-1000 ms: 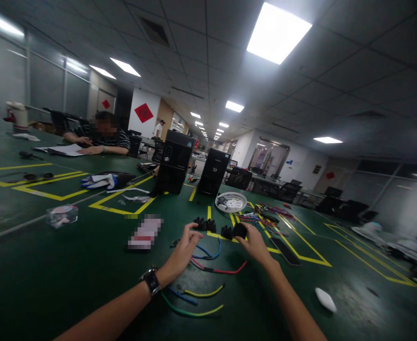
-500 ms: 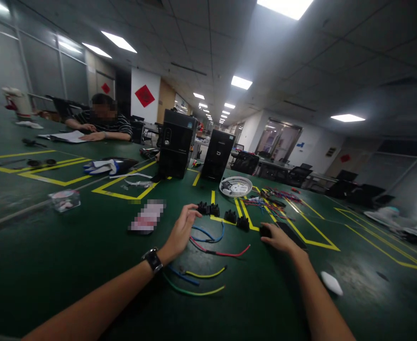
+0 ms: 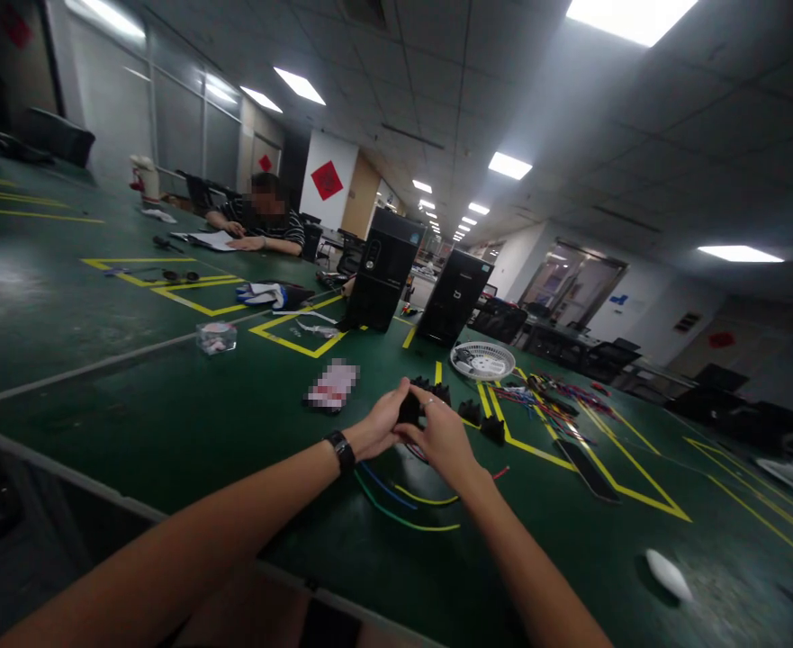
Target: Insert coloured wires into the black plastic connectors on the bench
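Note:
My left hand (image 3: 375, 429) and my right hand (image 3: 448, 439) meet over the table, with a small black plastic block (image 3: 410, 408) pinched between them. Fingers cover much of the block, so its details are hidden. Just beyond my hands stand similar black plastic blocks (image 3: 492, 428) in a row. Under my wrists lie short loose wires: a yellow wire (image 3: 429, 499), a green wire (image 3: 413, 523), a blue wire (image 3: 386, 487) and a red wire (image 3: 502, 472), partly hidden by my right arm.
Two black computer towers (image 3: 455, 297) stand at the back. Right of them are a white basket (image 3: 464, 367), a heap of coloured wires (image 3: 558, 409) and a flat black object (image 3: 589, 470). A white rounded object (image 3: 667, 576) lies near right. Across the table sits a person (image 3: 281, 225) with papers.
My right hand has moved left from the black object it touched and joined my left hand, which came nearer. Both now hold a black plastic block. The camera view has turned left.

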A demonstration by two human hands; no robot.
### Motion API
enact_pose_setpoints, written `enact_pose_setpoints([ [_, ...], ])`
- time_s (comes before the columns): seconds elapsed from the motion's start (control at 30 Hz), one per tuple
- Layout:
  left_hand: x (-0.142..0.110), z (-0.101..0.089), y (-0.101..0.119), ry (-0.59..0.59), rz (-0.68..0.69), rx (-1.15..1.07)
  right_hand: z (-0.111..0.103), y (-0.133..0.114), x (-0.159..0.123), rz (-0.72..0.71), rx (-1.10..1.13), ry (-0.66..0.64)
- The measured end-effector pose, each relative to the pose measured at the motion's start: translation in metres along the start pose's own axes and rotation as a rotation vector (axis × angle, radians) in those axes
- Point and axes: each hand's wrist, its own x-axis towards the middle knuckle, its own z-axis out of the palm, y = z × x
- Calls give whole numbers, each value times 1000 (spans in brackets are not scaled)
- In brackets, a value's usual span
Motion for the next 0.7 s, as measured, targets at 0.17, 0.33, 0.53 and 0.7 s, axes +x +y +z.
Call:
enact_pose_setpoints([
  [0.17,10,-21,21,169,166,-104,-17,-10,-9,35,82,28],
  [0.33,16,-27,23,209,221,-75,-23,-21,-41,-10,202,-411],
  [0.53,8,-19,10,92,196,-35,-4,-28,-50,14,285,-393],
  [0.7,0,-10,5,-68,237,-50,-3,-9,-44,348,631,-117],
])
